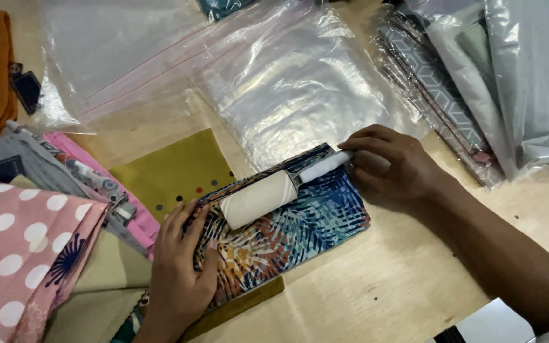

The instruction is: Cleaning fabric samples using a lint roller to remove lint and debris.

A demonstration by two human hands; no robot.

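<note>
A flat fabric pouch [300, 225] with a blue, orange and white leaf print lies on the wooden table [376, 292]. My left hand [182, 267] presses down on its left end, fingers spread over the cloth. My right hand [392, 166] grips the white handle of a lint roller [258, 199], whose white roll rests across the pouch's upper part.
Clear zip bags [287, 76] lie at the back. Packed fabric items in plastic [471, 82] are stacked at the right. A pink polka-dot cloth [14, 254] and other fabrics pile up at the left. An olive sheet [173, 168] lies under the pouch.
</note>
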